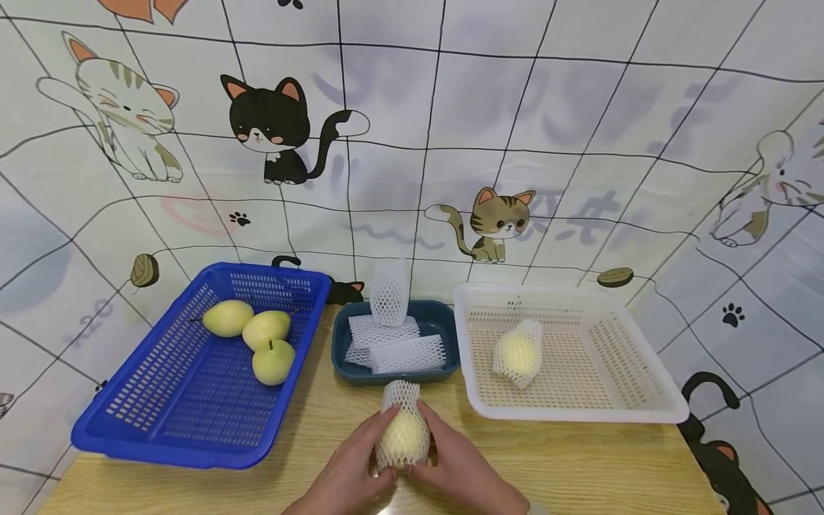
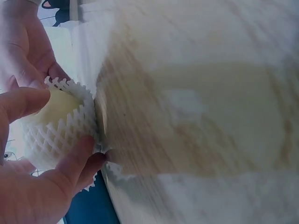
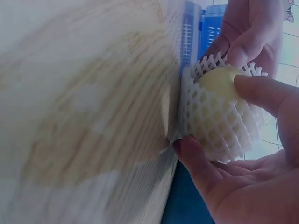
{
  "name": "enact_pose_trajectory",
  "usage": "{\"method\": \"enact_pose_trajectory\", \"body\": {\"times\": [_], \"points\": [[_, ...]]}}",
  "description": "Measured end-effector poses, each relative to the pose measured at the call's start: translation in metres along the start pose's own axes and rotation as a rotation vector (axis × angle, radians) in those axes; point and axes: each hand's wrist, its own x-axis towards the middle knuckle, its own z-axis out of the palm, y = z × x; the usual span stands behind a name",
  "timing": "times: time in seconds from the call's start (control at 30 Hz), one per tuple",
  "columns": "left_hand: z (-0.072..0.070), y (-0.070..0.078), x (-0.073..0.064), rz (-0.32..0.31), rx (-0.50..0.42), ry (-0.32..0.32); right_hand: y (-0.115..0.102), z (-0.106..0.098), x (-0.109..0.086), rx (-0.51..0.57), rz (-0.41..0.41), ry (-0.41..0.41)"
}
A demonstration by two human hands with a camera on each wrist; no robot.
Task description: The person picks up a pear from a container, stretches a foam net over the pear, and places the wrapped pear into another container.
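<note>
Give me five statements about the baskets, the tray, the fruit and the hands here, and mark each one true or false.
1. The teal tray stands between the blue basket and the white basket. True.
2. The white basket holds three wrapped fruits. False: it holds one wrapped fruit.
3. Three unwrapped pears lie in the blue basket. True.
4. Only one of the hands touches the netted fruit in front of the tray. False: the left hand and the right hand both hold it.
5. White foam nets lie in the teal tray. True.
</note>
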Motion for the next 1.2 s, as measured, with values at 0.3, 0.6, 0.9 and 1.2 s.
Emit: {"method": "enact_pose_trajectory", "body": {"times": [0.3, 0.6, 0.9, 1.2], "points": [[0.002, 0.001, 0.002, -0.010, -0.035, 0.025, -0.002, 0.002, -0.003, -0.114, -0.100, 0.076], [0.010, 0.003, 0.001, 0.076, 0.071, 0.133, -0.007, 0.003, -0.008, -0.269, -0.148, 0.197], [0.015, 0.001, 0.002, 0.127, 0.008, 0.181, -0.007, 0.006, -0.011, -0.381, -0.243, 0.314], [0.004, 0.002, 0.003, -0.059, -0.925, -0.176, 0.000, 0.005, -0.009, -0.249, -0.349, 0.383]]}}
